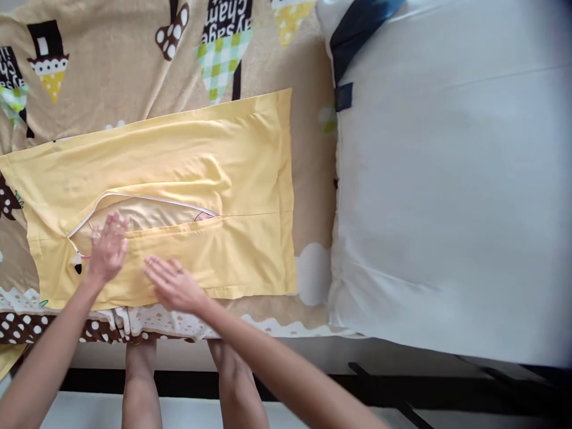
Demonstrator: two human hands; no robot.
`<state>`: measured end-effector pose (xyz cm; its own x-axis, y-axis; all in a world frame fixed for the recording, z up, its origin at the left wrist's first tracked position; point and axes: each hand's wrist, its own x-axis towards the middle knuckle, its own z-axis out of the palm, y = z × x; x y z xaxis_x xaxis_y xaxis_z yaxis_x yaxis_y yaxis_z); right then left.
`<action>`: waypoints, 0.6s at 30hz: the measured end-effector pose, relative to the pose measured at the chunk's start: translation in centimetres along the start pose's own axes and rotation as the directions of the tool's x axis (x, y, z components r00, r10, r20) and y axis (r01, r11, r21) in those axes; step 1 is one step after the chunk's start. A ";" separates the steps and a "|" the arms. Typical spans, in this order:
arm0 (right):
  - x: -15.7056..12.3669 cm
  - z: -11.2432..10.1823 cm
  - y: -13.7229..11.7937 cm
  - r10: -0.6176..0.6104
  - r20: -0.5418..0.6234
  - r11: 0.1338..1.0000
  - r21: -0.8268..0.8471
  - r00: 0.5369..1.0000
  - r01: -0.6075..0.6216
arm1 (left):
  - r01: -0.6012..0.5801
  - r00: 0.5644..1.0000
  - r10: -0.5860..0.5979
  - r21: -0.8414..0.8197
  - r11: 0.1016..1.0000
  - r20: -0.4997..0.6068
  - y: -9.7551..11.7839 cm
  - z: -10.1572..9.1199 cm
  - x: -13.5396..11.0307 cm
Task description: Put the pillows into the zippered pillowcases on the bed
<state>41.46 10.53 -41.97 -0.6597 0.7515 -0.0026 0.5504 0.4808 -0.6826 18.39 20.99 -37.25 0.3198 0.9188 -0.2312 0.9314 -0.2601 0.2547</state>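
- Head view: one yellow cover [214, 161] lay spread flat on the patterned sheet [111, 71], with its long side running left to right.
- The left hand [107, 247] was wide, fingers spread, palm down on the cover at the left end of the zip opening [147, 211]; it held nothing.
- The right hand [172, 285] was wide and flat, palm down on the cover's near edge, just beside the left hand; it held nothing.
- The zip opening stood parted, and paler lining showed inside it.
- Judgement: the step in hand appeared to be pressing the cover flat. Good practice is to keep both palms flat, stroke outward from the opening toward the edges, and avoid dragging the sheet beneath into folds.
- A white pillow [447, 179] lay to the right of the cover, apart from it, with a dark blue band [357, 24] at its far corner.
- Count: yellow covers, one; zip openings, one; white pillows, one; hands, two; bare legs [140, 381] at the bed edge, two.
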 end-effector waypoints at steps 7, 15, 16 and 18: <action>-8.3 7.0 -9.8 -0.102 0.097 0.957 0.283 0.990 0.070 | 0.193 0.968 -0.194 -0.027 0.981 -0.159 2.4 4.8 -2.1; -3.8 -3.8 -0.4 0.459 -0.477 0.872 0.082 0.750 -0.482 | 0.418 0.668 -0.366 -0.081 0.905 -0.647 -3.9 0.3 -12.3; -1.9 -3.9 0.3 0.475 -0.475 0.859 0.066 0.741 -0.508 | 0.409 0.702 -0.361 -0.066 0.910 -0.614 -3.6 0.3 -12.3; 1.6 -2.7 0.4 0.421 -0.420 0.892 0.028 0.804 -0.452 | 0.338 0.792 -0.309 -0.043 0.940 -0.526 -1.3 1.1 -10.7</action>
<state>42.01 13.20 -40.24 -0.0840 0.9963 0.0176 0.7743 0.0764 -0.6282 13.97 11.17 -36.15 -0.1259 0.9645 0.2324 0.9763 0.0789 0.2014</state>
